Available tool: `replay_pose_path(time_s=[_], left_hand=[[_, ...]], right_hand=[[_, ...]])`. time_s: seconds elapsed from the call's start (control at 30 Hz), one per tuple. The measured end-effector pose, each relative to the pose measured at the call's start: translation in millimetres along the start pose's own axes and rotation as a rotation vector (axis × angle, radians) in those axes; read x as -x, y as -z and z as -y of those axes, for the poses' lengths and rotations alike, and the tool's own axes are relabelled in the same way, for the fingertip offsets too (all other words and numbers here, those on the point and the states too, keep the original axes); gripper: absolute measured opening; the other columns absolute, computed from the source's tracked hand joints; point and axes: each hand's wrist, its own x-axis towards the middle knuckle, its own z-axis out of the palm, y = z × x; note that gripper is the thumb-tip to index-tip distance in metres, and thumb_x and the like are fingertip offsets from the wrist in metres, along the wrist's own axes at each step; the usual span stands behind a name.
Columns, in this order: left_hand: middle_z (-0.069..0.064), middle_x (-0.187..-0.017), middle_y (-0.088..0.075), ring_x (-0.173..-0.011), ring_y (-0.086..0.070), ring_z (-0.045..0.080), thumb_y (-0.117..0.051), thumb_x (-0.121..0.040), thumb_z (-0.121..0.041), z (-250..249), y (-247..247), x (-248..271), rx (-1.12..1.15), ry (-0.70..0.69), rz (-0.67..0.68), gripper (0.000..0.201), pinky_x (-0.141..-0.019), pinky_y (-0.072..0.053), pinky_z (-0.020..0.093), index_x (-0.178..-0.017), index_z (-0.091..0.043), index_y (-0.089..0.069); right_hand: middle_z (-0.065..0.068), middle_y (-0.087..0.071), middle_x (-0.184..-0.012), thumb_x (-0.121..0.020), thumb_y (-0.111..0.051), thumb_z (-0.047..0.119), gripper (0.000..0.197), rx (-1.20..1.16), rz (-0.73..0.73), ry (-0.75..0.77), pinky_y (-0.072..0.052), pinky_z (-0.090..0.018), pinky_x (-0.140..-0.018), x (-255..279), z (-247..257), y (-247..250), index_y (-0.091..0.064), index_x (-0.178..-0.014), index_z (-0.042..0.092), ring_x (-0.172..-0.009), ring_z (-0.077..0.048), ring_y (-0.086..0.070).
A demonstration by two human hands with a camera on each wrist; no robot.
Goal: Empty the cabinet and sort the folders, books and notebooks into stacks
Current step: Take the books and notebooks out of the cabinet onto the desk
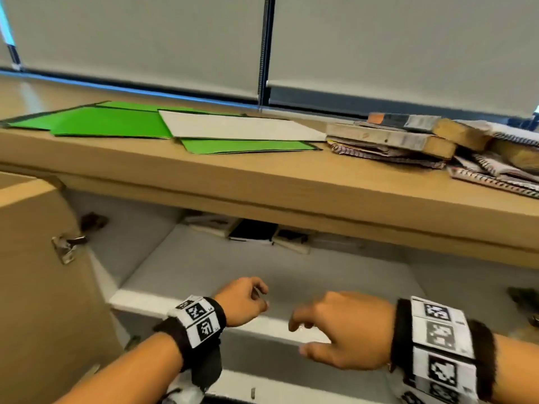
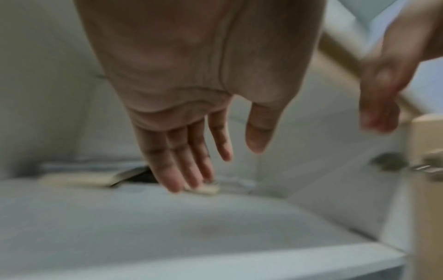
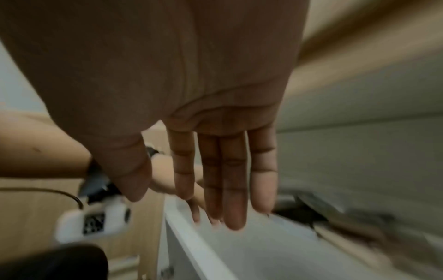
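Note:
The cabinet's grey shelf lies open below the wooden top. At its back lie several books, one with a black cover, seen blurred in the left wrist view as books. Both hands hover empty at the shelf's front edge. My left hand has relaxed fingers, straight in the left wrist view. My right hand is beside it, fingers straight in the right wrist view. On the top lie green folders, a white folder and a pile of books and spiral notebooks.
The cabinet's wooden door stands open at the left with a metal hinge. The wooden top's front edge overhangs the shelf. Grey window blinds close the back. Another hinge shows at the right.

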Motion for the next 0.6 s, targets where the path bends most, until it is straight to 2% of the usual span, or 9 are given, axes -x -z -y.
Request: replay_pose_path(time_s=[0.07,0.13,0.2,0.27,0.33,0.43,0.5,0.6], left_hand=[[0.002,-0.12,-0.059,-0.098,-0.061,0.02,-0.059,-0.09,-0.03,37.0,-5.4,-13.7,-0.038,0.105,-0.082,0.034,-0.083,-0.048,0.026,-0.123,-0.024,-0.054],[0.003,-0.136,-0.048,-0.116,-0.055,0.025,-0.056,-0.091,-0.035,68.2,-11.6,-25.1,-0.085,0.168,-0.126,0.044,-0.097,-0.046,0.03,-0.133,-0.027,-0.049],[0.007,-0.149,-0.036,-0.134,-0.04,0.027,-0.053,-0.091,-0.04,88.6,-18.9,-36.4,-0.124,0.195,-0.162,0.054,-0.11,-0.036,0.035,-0.142,-0.028,-0.04],[0.009,-0.158,-0.022,-0.146,-0.02,0.028,-0.05,-0.092,-0.046,107.9,-25.1,-48.1,-0.195,0.226,-0.181,0.063,-0.118,-0.022,0.039,-0.149,-0.028,-0.029],[0.011,-0.162,-0.008,-0.149,-0.003,0.029,-0.044,-0.093,-0.053,126.3,-34.7,-59.6,-0.265,0.246,-0.136,0.07,-0.121,-0.008,0.043,-0.153,-0.03,-0.018],[0.011,-0.16,0.018,-0.146,0.023,0.028,-0.035,-0.092,-0.062,154.8,-53.6,-75.7,-0.34,0.224,-0.073,0.076,-0.117,0.017,0.049,-0.154,-0.035,-0.001],[0.011,-0.155,0.031,-0.137,0.037,0.025,-0.029,-0.09,-0.067,166.1,-65.1,-81.7,-0.39,0.189,-0.097,0.078,-0.112,0.024,0.052,-0.152,-0.038,0.01],[0.011,-0.149,0.04,-0.132,0.044,0.026,-0.024,-0.089,-0.068,167.0,-67.7,-82.3,-0.401,0.17,-0.088,0.08,-0.109,0.027,0.054,-0.149,-0.038,0.019]], right_hand=[[-0.004,-0.06,-0.126,-0.091,-0.049,0.049,0.043,-0.013,0.054,-0.068,-0.048,-0.036,-0.093,-51.3,-18.7,-29.2,-0.048,-0.13,0.032,-0.116,-0.025,-0.056],[-0.005,-0.055,-0.134,-0.092,-0.049,0.046,0.048,-0.013,0.075,-0.149,-0.046,-0.036,-0.098,-97.4,-38.3,-50.0,-0.045,-0.136,0.028,-0.121,-0.025,-0.053],[-0.004,-0.047,-0.143,-0.093,-0.047,0.045,0.055,-0.008,0.065,-0.232,-0.041,-0.032,-0.104,-133.7,-58.9,-62.4,-0.037,-0.143,0.026,-0.128,-0.024,-0.048],[-0.003,-0.038,-0.15,-0.095,-0.045,0.041,0.062,0.004,0.051,-0.31,-0.036,-0.032,-0.109,-170.5,-78.1,-70.4,-0.022,-0.151,0.024,-0.135,-0.024,-0.041],[-0.006,-0.03,-0.153,-0.096,-0.044,0.032,0.068,0.036,0.04,-0.387,-0.037,-0.036,-0.109,-202.6,-99.2,-76.9,-0.009,-0.154,0.024,-0.136,-0.027,-0.039],[-0.011,-0.016,-0.158,-0.093,-0.047,0.021,0.077,0.101,0.024,-0.512,-0.04,-0.04,-0.106,-244.1,-131.3,-82.2,0.0,-0.155,0.023,-0.139,-0.031,-0.033],[-0.013,-0.006,-0.161,-0.092,-0.05,0.019,0.082,0.139,-0.001,-0.605,-0.04,-0.042,-0.105,-265.2,-152.9,-84.1,0.003,-0.154,0.02,-0.141,-0.035,-0.027],[-0.017,-0.01,-0.158,-0.089,-0.054,0.021,0.082,0.217,-0.059,-0.68,-0.04,-0.045,-0.105,-290.9,-180.2,-85.0,-0.002,-0.154,0.017,-0.137,-0.038,-0.031]])
